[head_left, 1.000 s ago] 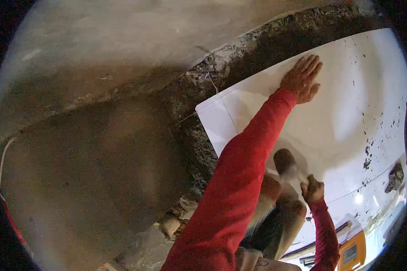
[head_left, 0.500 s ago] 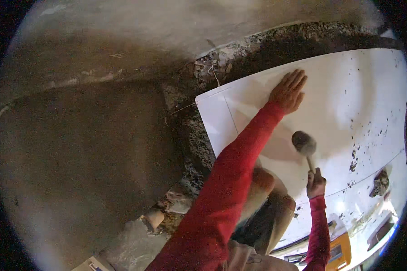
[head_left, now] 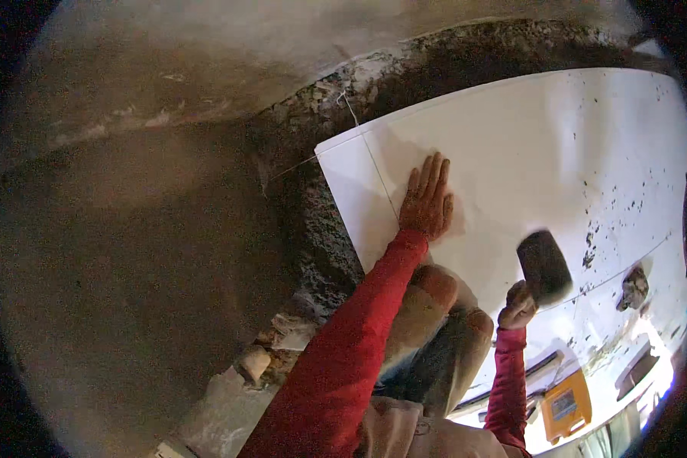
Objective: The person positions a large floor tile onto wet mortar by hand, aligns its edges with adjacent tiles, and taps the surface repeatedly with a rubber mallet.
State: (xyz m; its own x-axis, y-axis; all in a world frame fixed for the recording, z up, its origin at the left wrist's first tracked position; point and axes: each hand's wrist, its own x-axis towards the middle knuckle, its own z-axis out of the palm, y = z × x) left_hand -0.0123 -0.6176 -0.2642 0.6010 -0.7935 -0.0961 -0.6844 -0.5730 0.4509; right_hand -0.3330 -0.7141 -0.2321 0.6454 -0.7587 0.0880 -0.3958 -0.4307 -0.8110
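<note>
A large, glossy white tile (head_left: 504, 160) lies flat toward two o'clock from the view's centre, dark specks scattered across its three-o'clock side. Near three o'clock, a mallet (head_left: 544, 267), its dark, blocky head blurred, appears raised above the surface, handle mostly hidden.

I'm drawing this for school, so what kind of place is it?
Probably a building site: big white slabs, a dark-headed mallet in the right hand, and rough, crumbly material along the slabs' edge.
</note>
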